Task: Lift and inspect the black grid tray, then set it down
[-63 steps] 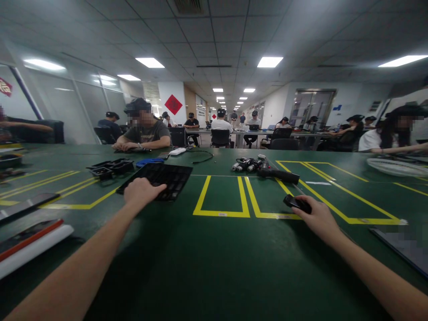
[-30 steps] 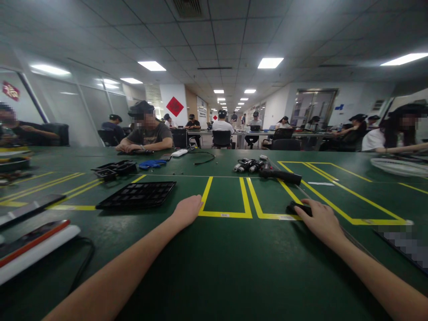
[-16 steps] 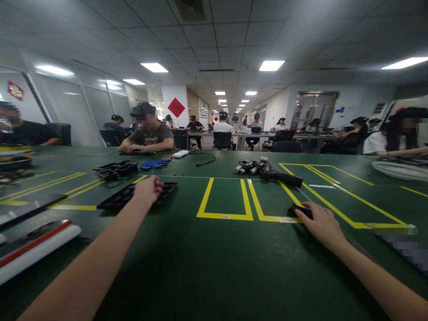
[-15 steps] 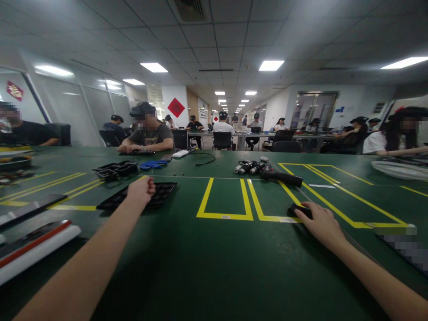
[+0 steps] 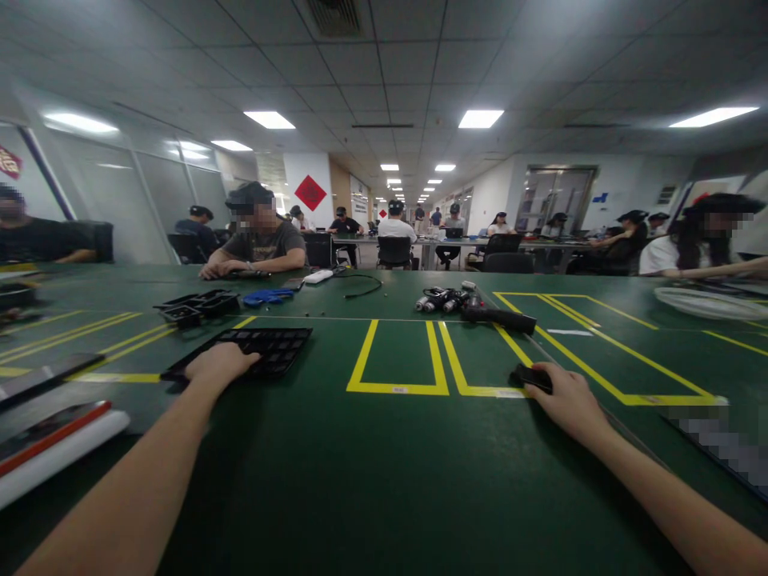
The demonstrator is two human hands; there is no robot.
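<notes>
My left hand (image 5: 221, 364) is over the black compartment tray (image 5: 288, 346), its fingers bent down toward the cells at the near left part. The fingers look pinched together; their tips are hidden, so I cannot make out what they hold. On the right, my right hand (image 5: 567, 400) is closed around a small black object (image 5: 533, 378) with a rounded end. That object is low over the table, beside the corner of a yellow tape outline (image 5: 498, 392). Its exact kind does not show.
Beyond the tray lie black open boxes (image 5: 198, 306) and a blue item (image 5: 267, 297). A bundle of black and silver parts (image 5: 445, 300) sits near a black handle-like piece (image 5: 501, 320). At left is a white bar-shaped item (image 5: 66, 460). A person (image 5: 258, 236) sits opposite.
My left hand has come down and back to the left, from raised above the tray to fingers down at it. My right hand keeps its hold on the black object. The view has shifted slightly.
</notes>
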